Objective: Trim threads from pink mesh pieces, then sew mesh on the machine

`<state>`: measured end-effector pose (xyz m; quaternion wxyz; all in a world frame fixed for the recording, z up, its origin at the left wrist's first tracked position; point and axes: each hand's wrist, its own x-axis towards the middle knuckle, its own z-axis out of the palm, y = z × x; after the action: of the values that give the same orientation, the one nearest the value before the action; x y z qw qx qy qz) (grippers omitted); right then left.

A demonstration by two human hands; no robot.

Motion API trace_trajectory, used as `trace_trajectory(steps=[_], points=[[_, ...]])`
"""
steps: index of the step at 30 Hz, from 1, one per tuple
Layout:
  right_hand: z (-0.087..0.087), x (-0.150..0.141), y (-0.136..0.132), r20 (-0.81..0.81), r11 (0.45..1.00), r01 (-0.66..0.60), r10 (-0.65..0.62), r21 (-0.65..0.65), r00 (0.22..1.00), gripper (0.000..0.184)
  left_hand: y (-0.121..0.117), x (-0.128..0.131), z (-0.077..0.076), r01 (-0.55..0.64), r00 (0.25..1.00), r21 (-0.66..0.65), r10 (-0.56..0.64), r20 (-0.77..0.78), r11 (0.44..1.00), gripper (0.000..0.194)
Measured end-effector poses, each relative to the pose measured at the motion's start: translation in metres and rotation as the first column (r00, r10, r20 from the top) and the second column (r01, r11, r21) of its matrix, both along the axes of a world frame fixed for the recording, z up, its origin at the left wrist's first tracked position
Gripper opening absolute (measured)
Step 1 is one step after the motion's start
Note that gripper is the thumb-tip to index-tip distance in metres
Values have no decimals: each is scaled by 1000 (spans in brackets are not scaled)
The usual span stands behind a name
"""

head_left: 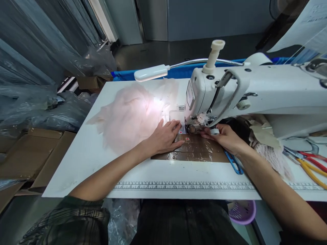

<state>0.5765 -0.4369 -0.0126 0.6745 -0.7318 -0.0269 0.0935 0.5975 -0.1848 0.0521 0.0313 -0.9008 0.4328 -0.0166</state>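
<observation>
My left hand (166, 136) lies flat with its fingers stretched out, at the left of the sewing machine's (224, 88) needle area. Its palm rests on the brown tape-covered sheet (194, 151) and its fingertips are near the presser foot (191, 128). Right of the foot, my right hand (223, 136) has its thumb and fingers pressed together beside a small white ridged round piece (214, 131); what they pinch is hidden. Sheer pale pink fabric (125, 115) lies bunched on the white table (84, 170), left of the needle. Under my right wrist is a blue-handled tool (234, 163).
A lit white lamp (150, 72) on a bendy neck hangs over the fabric. Scissors with red and yellow handles (309, 166) and fabric scraps (268, 149) lie at right. A printed ruler (178, 186) runs along the front edge. Cardboard boxes (30, 153) stand left; a purple basket (242, 212) sits below.
</observation>
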Motion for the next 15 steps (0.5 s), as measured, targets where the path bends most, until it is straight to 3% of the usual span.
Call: trace_trajectory(steps=[3, 5, 8, 12, 15], points=[[3, -1, 3, -86, 994, 20, -11, 108, 996, 33, 1, 1, 13, -2, 1000, 45, 2, -7, 999, 52], [4, 0, 5, -106, 995, 25, -15, 96, 994, 41, 2, 12, 24, -21, 1000, 78, 20, 24, 997, 43], [6, 0, 6, -118, 998, 35, -29, 53, 993, 48, -2, 40, 37, -158, 986, 196, 144, 88, 968, 32], [6, 1, 8, -117, 998, 54, -50, 26, 992, 46, -22, 84, 35, -291, 947, 388, 321, -14, 874, 32], [3, 1, 9, -84, 999, 35, -34, 8, 996, 44, -36, 108, 27, -281, 949, 322, 312, -48, 904, 36]])
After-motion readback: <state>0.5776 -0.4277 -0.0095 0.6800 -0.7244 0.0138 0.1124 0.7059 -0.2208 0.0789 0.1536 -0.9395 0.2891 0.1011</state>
